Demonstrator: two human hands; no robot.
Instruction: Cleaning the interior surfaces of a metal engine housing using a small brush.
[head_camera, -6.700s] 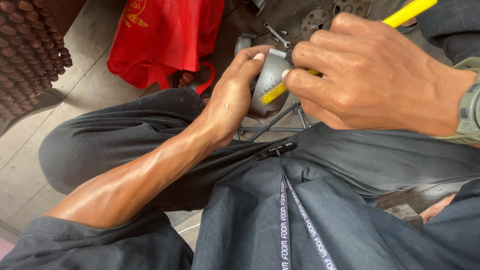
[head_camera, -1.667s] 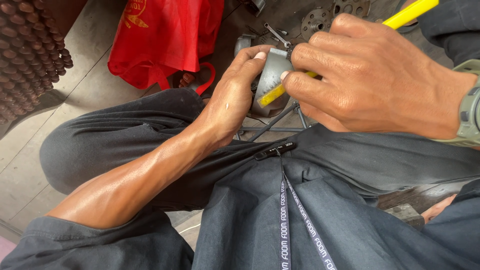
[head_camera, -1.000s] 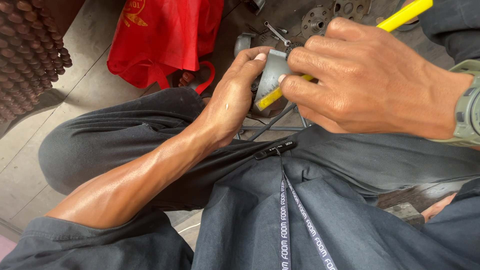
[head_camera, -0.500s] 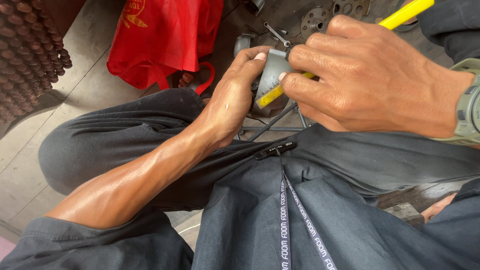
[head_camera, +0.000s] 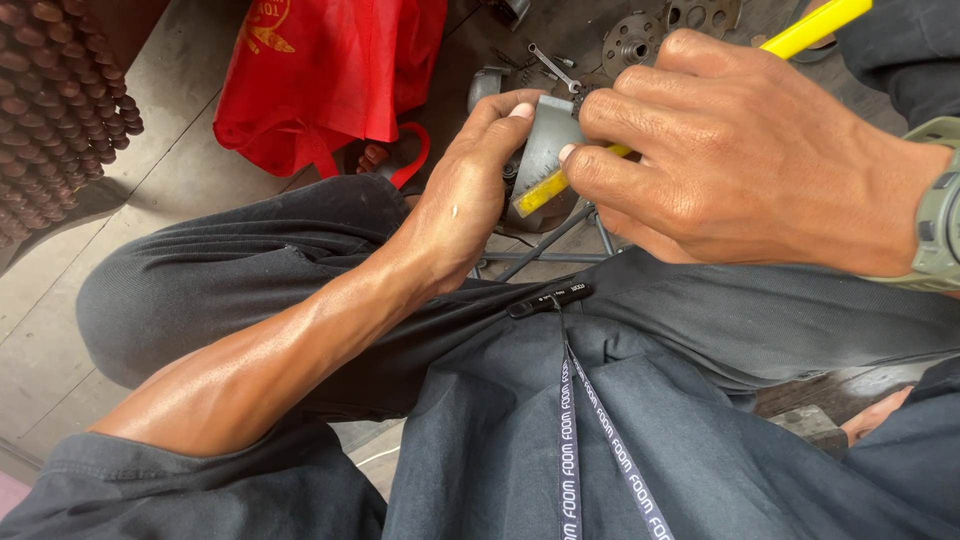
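Grey metal part (head_camera: 545, 150) sits gripped in the left hand (head_camera: 465, 200), while the right hand (head_camera: 740, 150) pinches a yellow-handled tool (head_camera: 815, 25) slanting down-left against it.

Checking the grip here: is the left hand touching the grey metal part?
Touching. The head view shows the left hand wrapped around the grey metal part, its thumb pressed flat against the top edge with no gap.
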